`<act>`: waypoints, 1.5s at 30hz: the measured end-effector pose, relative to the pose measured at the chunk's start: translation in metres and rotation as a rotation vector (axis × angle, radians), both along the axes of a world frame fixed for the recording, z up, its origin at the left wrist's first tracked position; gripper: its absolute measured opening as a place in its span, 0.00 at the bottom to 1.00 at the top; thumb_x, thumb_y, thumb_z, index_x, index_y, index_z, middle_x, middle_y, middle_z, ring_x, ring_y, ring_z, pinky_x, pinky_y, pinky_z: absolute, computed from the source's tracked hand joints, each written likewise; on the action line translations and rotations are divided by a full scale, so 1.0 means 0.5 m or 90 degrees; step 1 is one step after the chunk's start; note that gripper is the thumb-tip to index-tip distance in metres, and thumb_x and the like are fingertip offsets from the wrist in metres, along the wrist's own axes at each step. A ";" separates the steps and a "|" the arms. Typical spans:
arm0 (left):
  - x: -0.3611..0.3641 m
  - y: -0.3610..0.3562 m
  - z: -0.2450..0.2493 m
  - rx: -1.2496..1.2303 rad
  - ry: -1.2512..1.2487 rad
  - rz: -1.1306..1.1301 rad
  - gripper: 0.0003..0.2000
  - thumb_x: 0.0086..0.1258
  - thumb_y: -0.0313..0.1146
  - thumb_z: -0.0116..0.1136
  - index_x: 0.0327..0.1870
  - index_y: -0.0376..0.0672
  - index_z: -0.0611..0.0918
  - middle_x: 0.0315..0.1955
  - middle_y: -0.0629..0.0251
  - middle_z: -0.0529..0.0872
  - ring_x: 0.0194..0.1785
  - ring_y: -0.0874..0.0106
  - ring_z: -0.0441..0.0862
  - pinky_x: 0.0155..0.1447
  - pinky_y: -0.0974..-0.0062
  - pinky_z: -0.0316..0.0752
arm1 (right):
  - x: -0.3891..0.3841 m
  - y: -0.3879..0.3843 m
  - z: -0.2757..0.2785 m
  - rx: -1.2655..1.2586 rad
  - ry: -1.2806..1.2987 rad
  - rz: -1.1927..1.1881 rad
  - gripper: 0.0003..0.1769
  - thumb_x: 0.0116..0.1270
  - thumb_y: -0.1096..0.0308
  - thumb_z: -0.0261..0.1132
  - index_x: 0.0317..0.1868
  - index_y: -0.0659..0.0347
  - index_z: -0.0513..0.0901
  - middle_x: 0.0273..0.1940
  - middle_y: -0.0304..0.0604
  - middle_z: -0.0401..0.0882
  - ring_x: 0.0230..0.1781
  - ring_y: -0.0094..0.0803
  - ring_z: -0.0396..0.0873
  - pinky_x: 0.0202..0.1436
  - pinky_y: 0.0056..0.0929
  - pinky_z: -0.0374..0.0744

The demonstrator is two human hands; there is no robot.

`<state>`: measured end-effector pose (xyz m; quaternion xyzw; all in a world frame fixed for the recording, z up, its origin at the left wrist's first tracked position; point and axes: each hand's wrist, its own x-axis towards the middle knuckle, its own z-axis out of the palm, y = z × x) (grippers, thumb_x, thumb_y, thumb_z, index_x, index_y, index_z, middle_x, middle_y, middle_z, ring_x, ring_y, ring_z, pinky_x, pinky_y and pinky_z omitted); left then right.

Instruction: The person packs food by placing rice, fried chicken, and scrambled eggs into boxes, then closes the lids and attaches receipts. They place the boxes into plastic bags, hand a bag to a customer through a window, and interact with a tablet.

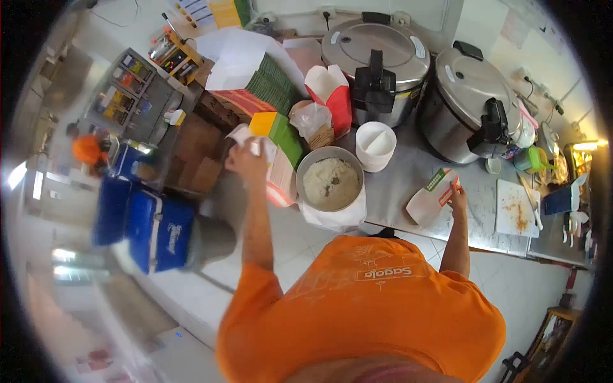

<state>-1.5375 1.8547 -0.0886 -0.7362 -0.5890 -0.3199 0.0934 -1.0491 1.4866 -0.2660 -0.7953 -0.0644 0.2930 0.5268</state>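
Note:
My right hand pinches the edge of a flat-looking paper food box, white with red and green print, above the steel counter. My left hand is at the left end of the counter, fingers curled by some white paper and a yellow and green carton. What those fingers hold is too blurred to make out. Between my hands stands a round metal bowl with a pale, floury or grainy mass and a dark patch in it. White stacked tubs sit behind the bowl, to its right.
Two large steel cookers stand along the wall. Stacked folded cartons and a red and white box are at the back left. A stained white cutting board lies right; a blue cooler stands left.

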 end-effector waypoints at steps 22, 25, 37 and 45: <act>0.220 -0.198 0.199 -0.273 -0.498 -0.300 0.07 0.60 0.31 0.59 0.29 0.35 0.81 0.25 0.67 0.81 0.32 0.78 0.75 0.40 0.78 0.71 | -0.442 0.455 0.436 0.624 -0.108 0.389 0.21 0.58 0.79 0.65 0.53 0.61 0.73 0.43 0.42 0.78 0.45 0.26 0.78 0.35 0.21 0.77; 0.121 -0.197 0.169 -0.029 -0.548 -0.182 0.06 0.63 0.29 0.56 0.31 0.35 0.80 0.27 0.70 0.80 0.32 0.79 0.73 0.37 0.80 0.68 | -0.437 0.547 0.382 0.504 -0.017 0.611 0.17 0.61 0.82 0.60 0.50 0.63 0.73 0.34 0.40 0.78 0.30 0.24 0.80 0.26 0.18 0.77; -0.160 -0.317 -0.026 -0.172 -0.840 -0.179 0.17 0.70 0.38 0.46 0.50 0.33 0.75 0.45 0.57 0.80 0.48 0.65 0.79 0.57 0.66 0.73 | -0.535 0.747 0.318 0.224 -0.787 0.608 0.09 0.60 0.75 0.56 0.39 0.64 0.80 0.40 0.56 0.80 0.48 0.47 0.80 0.48 0.38 0.79; -0.199 -0.358 -0.128 -0.329 -1.247 -0.239 0.14 0.68 0.41 0.53 0.48 0.43 0.76 0.43 0.66 0.81 0.46 0.67 0.79 0.47 0.67 0.75 | -0.480 0.865 0.221 -0.290 -0.712 0.944 0.21 0.63 0.63 0.49 0.51 0.62 0.80 0.53 0.55 0.78 0.53 0.52 0.78 0.55 0.49 0.75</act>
